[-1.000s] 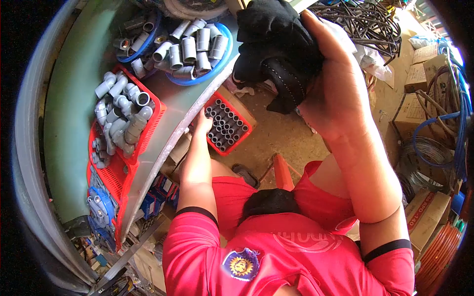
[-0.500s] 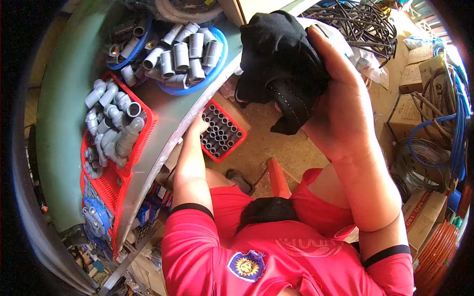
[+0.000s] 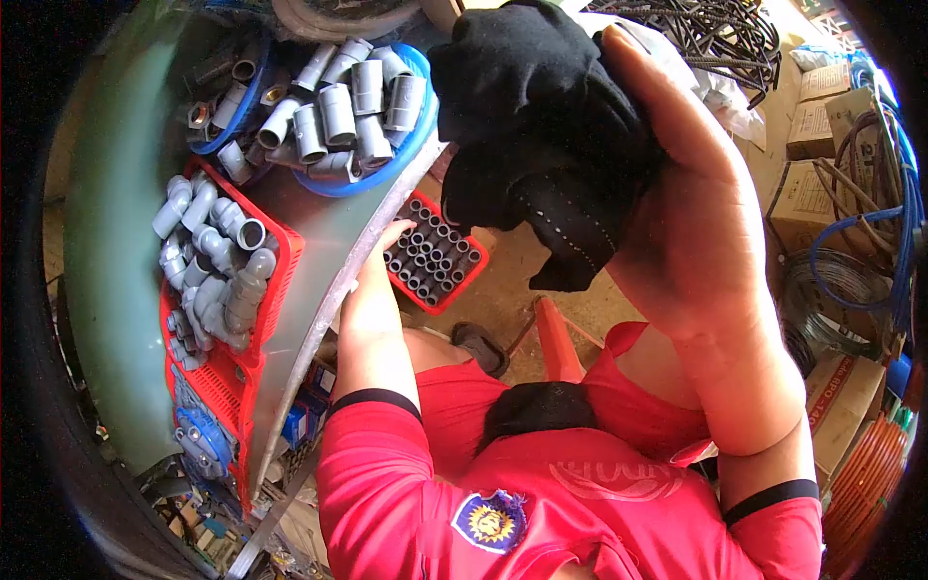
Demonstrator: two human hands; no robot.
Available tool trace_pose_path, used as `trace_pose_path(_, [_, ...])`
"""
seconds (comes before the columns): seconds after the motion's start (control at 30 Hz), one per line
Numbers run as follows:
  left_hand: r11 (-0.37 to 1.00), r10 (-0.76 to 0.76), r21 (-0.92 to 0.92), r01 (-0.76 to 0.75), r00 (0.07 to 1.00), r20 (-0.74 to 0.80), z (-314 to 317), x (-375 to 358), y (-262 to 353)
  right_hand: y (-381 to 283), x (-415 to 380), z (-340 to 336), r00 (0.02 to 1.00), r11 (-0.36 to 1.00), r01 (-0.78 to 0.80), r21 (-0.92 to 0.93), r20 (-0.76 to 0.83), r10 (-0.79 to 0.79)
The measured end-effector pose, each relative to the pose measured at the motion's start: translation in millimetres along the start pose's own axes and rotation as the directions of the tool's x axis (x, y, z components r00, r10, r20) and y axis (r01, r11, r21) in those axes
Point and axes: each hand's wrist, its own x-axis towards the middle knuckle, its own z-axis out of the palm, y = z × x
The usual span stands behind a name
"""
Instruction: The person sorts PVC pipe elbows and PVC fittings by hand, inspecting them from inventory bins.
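Observation:
My right hand is raised close to the camera, closed on a crumpled black cloth with a line of white stitching. The cloth hides my fingertips. Low on the left, my left hand is at the left rim of a red plastic crate. One finger or the thumb lies over the rim, and the other fingers are partly hidden. Inside the crate, several grey pipe fittings stand on end in rows.
On the green-topped table sit a blue basin of grey couplings and a red basket of grey elbows. An orange-red stool leg stands between my knees. Cardboard boxes and blue cable line the right.
The black cloth and my right hand appear larger and closer to the camera, with the cloth shifted slightly left. My left hand stays at the crate's rim. The whole view has shifted a little.

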Motion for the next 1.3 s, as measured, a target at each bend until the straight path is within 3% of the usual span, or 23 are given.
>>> trace_pose_path(0.3, [0.997, -0.071, 0.001, 0.071, 0.997, 0.0, -3.0, 4.9, 0.5, -7.1, 0.8, 1.4, 0.995, 0.994, 0.038, -0.102, -0.092, -0.048])
trace_pose_path(0.47, [0.993, 0.068, -0.1, -0.07, 0.998, -0.017, -9.4, -26.6, 27.7, -6.7, -0.4, 4.6, 0.991, 0.991, 0.022, -0.132, -0.128, -0.039])
trace_pose_path(0.57, [0.975, 0.158, -0.149, -0.164, 0.986, -0.051, 2.5, 0.9, -3.5, -8.7, 0.2, 7.5, 0.986, 0.988, 0.005, -0.156, -0.166, -0.031])
trace_pose_path(0.6, [0.963, 0.124, -0.239, -0.128, 0.992, -0.032, 3.5, -1.6, 0.0, -9.7, 0.2, 8.8, 0.984, 0.986, 0.0, -0.167, -0.178, -0.03])
trace_pose_path(0.67, [0.971, 0.171, -0.14, -0.194, 0.972, -0.163, 6.8, -14.0, 4.0, -11.0, 0.1, 11.4, 0.98, 0.983, -0.014, -0.183, -0.2, -0.024])
trace_pose_path(0.77, [0.991, 0.085, -0.087, -0.1, 0.982, -0.166, 2.1, -31.9, 0.4, -9.6, 0.7, 22.4, 0.965, 0.972, -0.049, -0.231, -0.26, -0.014])
trace_pose_path(0.87, [0.989, 0.146, 0.014, -0.148, 0.947, -0.285, -3.5, -58.2, 0.3, -7.4, 3.7, 31.9, 0.945, 0.953, -0.117, -0.28, -0.328, 0.02])
trace_pose_path(0.9, [0.98, 0.175, -0.033, -0.194, 0.933, -0.313, -7.4, -83.3, 13.7, -4.0, 4.8, 34.3, 0.938, 0.95, -0.142, -0.278, -0.344, 0.039])
trace_pose_path(0.93, [0.962, 0.223, -0.074, -0.262, 0.916, -0.333, -8.2, -99.6, 17.5, 2.1, 6.9, 28.1, 0.964, 0.976, -0.103, -0.191, -0.259, 0.051])
trace_pose_path(1.0, [0.857, 0.178, -0.452, -0.247, 0.965, -0.191, -10.7, -167.2, 54.4, 13.1, 14.1, 15.6, 0.992, 0.997, -0.079, -0.003, -0.101, 0.079])
trace_pose_path(1.07, [0.875, 0.323, -0.343, -0.343, 0.939, -0.115, -21.7, -245.7, 84.7, 14.9, -1.0, 36.5, 0.998, 0.994, -0.023, -0.109, -0.063, 0.016])
trace_pose_path(1.1, [0.803, 0.441, -0.396, -0.445, 0.891, -0.106, -24.0, -277.8, 91.3, 19.4, 20.2, 2.3, 0.994, 0.959, 0.022, -0.282, -0.094, -0.051])
trace_pose_path(1.13, [0.718, 0.557, -0.442, -0.538, 0.825, -0.097, -28.7, -309.7, 95.3, 18.0, 19.0, -0.5, 0.998, 0.964, 0.02, -0.266, -0.049, -0.035])
trace_pose_path(1.2, [0.67, 0.525, -0.577, -0.468, 0.847, -0.077, -52.5, -392.7, 122.1, 28.6, 7.5, 22.7, 0.983, 0.971, 0.151, -0.187, -0.076, -0.167])
trace_pose_path(1.27, [0.621, 0.52, -0.493, -0.609, 0.791, -0.322, -71.0, -437.7, 119.6, 27.9, 10.4, 12.9, 0.979, 0.973, 0.2, -0.116, 0.002, -0.201])
trace_pose_path(1.3, [0.625, 0.453, -0.482, -0.614, 0.788, -0.417, -90.9, -452.2, 107.6, 31.0, 5.9, 23.4, 0.955, 0.951, 0.264, -0.161, -0.095, -0.281])
